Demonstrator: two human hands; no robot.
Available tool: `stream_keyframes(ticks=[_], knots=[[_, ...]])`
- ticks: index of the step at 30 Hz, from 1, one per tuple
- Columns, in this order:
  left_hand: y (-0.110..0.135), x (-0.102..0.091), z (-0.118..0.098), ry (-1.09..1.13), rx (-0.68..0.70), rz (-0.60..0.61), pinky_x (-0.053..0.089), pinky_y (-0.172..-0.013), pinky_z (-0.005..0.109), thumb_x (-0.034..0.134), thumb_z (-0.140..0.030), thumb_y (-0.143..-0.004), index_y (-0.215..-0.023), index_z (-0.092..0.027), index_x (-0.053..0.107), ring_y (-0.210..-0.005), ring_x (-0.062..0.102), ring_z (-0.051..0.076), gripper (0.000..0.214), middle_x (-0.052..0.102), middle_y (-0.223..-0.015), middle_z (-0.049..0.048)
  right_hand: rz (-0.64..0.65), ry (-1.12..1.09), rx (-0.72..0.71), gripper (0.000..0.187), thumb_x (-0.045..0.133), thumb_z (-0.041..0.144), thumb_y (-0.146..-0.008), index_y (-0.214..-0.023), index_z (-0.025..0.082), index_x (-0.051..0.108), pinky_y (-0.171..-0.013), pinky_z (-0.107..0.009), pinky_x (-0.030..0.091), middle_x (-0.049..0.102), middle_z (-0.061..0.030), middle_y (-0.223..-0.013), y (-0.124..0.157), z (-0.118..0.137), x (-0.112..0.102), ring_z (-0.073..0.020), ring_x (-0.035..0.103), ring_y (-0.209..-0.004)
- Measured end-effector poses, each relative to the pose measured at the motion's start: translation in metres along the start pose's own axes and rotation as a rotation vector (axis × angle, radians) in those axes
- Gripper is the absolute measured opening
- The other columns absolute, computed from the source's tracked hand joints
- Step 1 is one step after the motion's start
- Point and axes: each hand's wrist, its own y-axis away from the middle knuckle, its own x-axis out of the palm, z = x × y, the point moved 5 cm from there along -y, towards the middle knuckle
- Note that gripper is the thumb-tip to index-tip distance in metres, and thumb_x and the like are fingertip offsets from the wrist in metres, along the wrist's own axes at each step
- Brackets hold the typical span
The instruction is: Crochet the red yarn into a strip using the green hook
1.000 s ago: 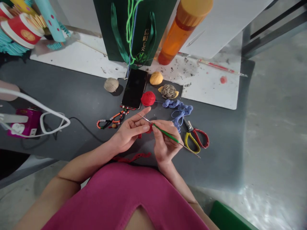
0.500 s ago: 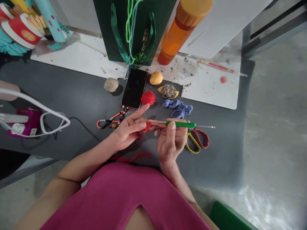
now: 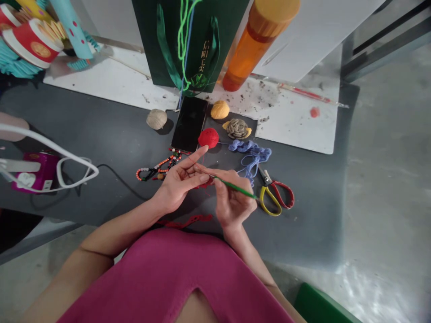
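Observation:
A small piece of red crochet work (image 3: 206, 183) is pinched in my left hand (image 3: 177, 183), mostly hidden behind thumb and fingers. That hand's index finger points out toward a red yarn ball (image 3: 208, 137), with a thin red strand over it. My right hand (image 3: 233, 197) grips a green-handled crochet hook (image 3: 237, 188); its tip meets the red work between the hands and cannot be made out. Below the hands, a red crocheted strip (image 3: 188, 220) lies at the table edge by the pink top. Scissors (image 3: 274, 193) with red and yellow handles rest right of my right hand.
Behind the hands lie a phone (image 3: 190, 123), a beaded string (image 3: 158, 169), beige (image 3: 156, 119) and yellow (image 3: 220, 110) yarn balls, a crocheted flower (image 3: 237, 128) and blue crochet (image 3: 252, 150). Farther back stand a green bag (image 3: 168, 45) and an orange bottle (image 3: 247, 49). A cable (image 3: 77, 157) runs left.
My right hand has tilted the crochet hook: its back end now points down and right instead of level. Its fingers have come closer to my left hand, uncovering more of the scissors and blue crochet.

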Motion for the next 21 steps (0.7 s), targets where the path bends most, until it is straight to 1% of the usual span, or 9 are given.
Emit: stream_keyframes(ticks=[2,4,6,8,11,13,15,19,21], knots=[[0.0,-0.001,0.0,-0.001,-0.023,-0.028,0.048,-0.069,0.019,0.095,-0.024,-0.076,-0.143,-0.027,0.071,-0.068,0.061,0.006,0.071,0.071,-0.075,-0.0065,0.012,0.09,-0.116,0.028,0.073,0.012,-0.095,-0.115,0.032,0.077,-0.076,-0.035,0.065,0.086,-0.0011,-0.105,-0.002,0.006,0.0,-0.0185,0.082,-0.089],[-0.001,-0.001,0.001,0.017,-0.057,-0.031,0.044,-0.063,0.017,0.096,-0.026,-0.075,-0.146,-0.026,0.068,-0.063,0.057,0.005,0.077,0.067,-0.069,-0.0081,-0.017,0.116,-0.111,0.026,0.075,0.012,-0.094,-0.111,0.033,0.079,-0.075,-0.036,0.065,0.086,-0.0005,-0.103,-0.002,0.006,-0.001,-0.0185,0.081,-0.086],[-0.001,-0.001,0.001,0.04,-0.088,-0.018,0.044,-0.061,0.018,0.097,-0.028,-0.074,-0.148,-0.025,0.066,-0.061,0.057,0.006,0.08,0.065,-0.065,-0.0091,-0.057,0.036,-0.002,0.02,0.074,0.016,-0.095,-0.106,0.032,0.08,-0.075,-0.037,0.065,0.085,0.0003,-0.097,-0.001,0.002,-0.002,-0.0186,0.08,-0.084],[-0.001,-0.001,0.003,0.059,-0.114,-0.01,0.046,-0.065,0.019,0.098,-0.028,-0.073,-0.15,-0.025,0.065,-0.063,0.058,0.006,0.083,0.064,-0.065,-0.0099,-0.089,-0.065,0.125,0.013,0.073,0.021,-0.097,-0.103,0.032,0.079,-0.074,-0.037,0.065,0.084,0.0005,-0.092,0.001,-0.003,-0.002,-0.0182,0.079,-0.081],[-0.002,-0.003,0.004,0.071,-0.133,-0.017,0.047,-0.069,0.021,0.099,-0.028,-0.07,-0.148,-0.027,0.066,-0.065,0.058,0.006,0.085,0.064,-0.067,-0.0106,-0.123,-0.065,0.265,0.007,0.071,0.03,-0.099,-0.101,0.03,0.077,-0.065,-0.034,0.061,0.081,0.0002,-0.089,0.005,-0.007,-0.004,-0.0159,0.074,-0.069],[-0.002,-0.004,0.003,0.06,-0.132,-0.02,0.046,-0.069,0.022,0.099,-0.028,-0.07,-0.144,-0.027,0.069,-0.063,0.055,0.006,0.08,0.062,-0.066,-0.0109,-0.145,-0.033,0.339,0.009,0.068,0.036,-0.101,-0.1,0.029,0.073,-0.06,-0.033,0.057,0.078,0.0003,-0.087,0.007,-0.01,-0.006,-0.0141,0.069,-0.061],[-0.002,-0.004,0.002,0.051,-0.129,-0.012,0.045,-0.068,0.022,0.098,-0.028,-0.071,-0.139,-0.026,0.073,-0.062,0.051,0.006,0.072,0.06,-0.064,-0.0108,-0.168,-0.076,0.418,0.015,0.063,0.044,-0.103,-0.098,0.029,0.066,-0.055,-0.032,0.053,0.073,0.0015,-0.081,0.006,-0.015,-0.008,-0.0137,0.066,-0.056],[-0.002,0.0,0.002,0.075,-0.149,0.04,0.045,-0.071,0.024,0.095,-0.028,-0.074,-0.127,-0.026,0.08,-0.067,0.057,0.008,0.056,0.062,-0.065,-0.0079,-0.158,-0.335,0.604,0.022,0.062,0.051,-0.102,-0.094,0.03,0.059,-0.05,-0.029,0.048,0.068,0.0055,-0.065,0.004,-0.027,-0.002,-0.0141,0.063,-0.049],[-0.001,0.003,0.001,0.076,-0.141,0.073,0.048,-0.076,0.027,0.094,-0.027,-0.075,-0.126,-0.026,0.081,-0.07,0.061,0.01,0.053,0.066,-0.07,-0.006,-0.121,-0.437,0.678,0.024,0.065,0.053,-0.099,-0.093,0.03,0.061,-0.053,-0.03,0.051,0.069,0.0058,-0.063,0.004,-0.03,0.005,-0.0146,0.064,-0.051]])
